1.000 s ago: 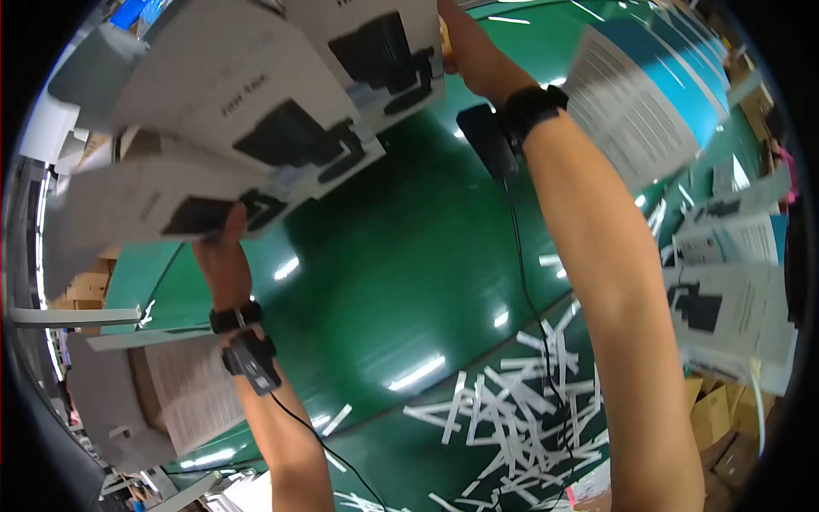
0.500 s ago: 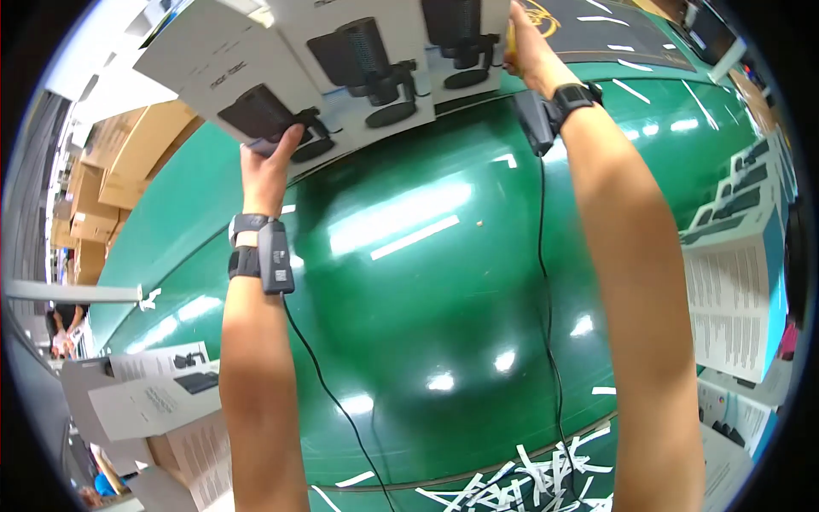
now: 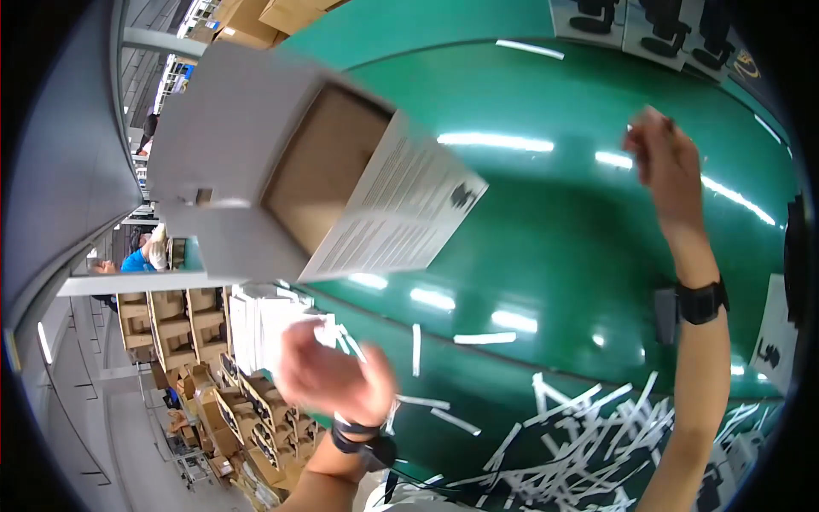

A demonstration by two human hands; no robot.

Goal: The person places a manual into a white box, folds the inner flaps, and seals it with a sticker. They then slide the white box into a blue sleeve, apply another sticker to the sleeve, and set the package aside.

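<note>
An open pale-grey cardboard box with spread flaps, a brown interior and a printed white side [image 3: 388, 205] is the landmark, standing tilted in view. Nearer the person than the box and apart from it, the blurred left hand [image 3: 333, 375] is empty, thumb spread wide from loosely bent fingers. Well right of the box, the right hand [image 3: 670, 166] hangs over the glossy green tabletop [image 3: 546, 239], fingers curled; whether they pinch anything, I cannot tell. Beyond the box to the right stand printed white cartons picturing black devices [image 3: 631, 30]; white paper strips [image 3: 589, 444] lie scattered rightward and nearer the person.
</note>
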